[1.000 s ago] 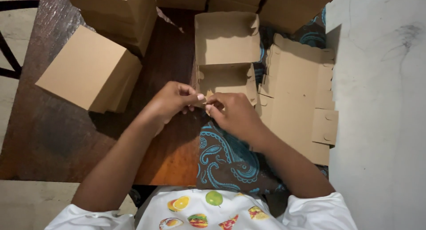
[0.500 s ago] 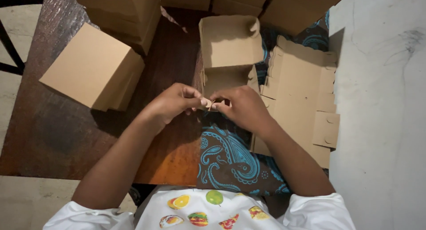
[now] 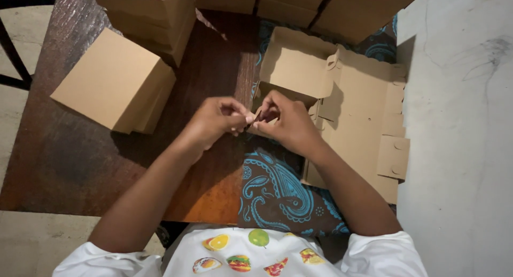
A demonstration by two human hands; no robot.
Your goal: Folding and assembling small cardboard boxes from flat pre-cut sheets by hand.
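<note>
A: On the dark wooden table [image 3: 69,164], what are the two hands busy with?

B: Both meet at the near edge of a half-folded brown cardboard box [image 3: 299,76]. The left hand [image 3: 216,122] has its fingers curled in, thumb and forefinger pinching a small flap at the box's front wall. The right hand [image 3: 286,122] faces it, fingertips pressed together on the same flap, so the two hands almost touch.

A: And where does that box sit?

B: Just past the hands, partly on the table and partly on a blue paisley cloth [image 3: 272,183]. Its back wall stands upright; the front is still low.

A: What lies beside it?

B: To the right, a flat unfolded cardboard sheet [image 3: 368,132] with side tabs, touching the box and reaching toward the pale grey wall [image 3: 459,148]. To the left, well apart from the hands, a closed box [image 3: 115,79] rests tilted on the table. More closed boxes [image 3: 155,9] are stacked along the far edge.

A: Anything nearer the person?

B: A white shirt [image 3: 256,255] printed with fruit and food pictures.
</note>
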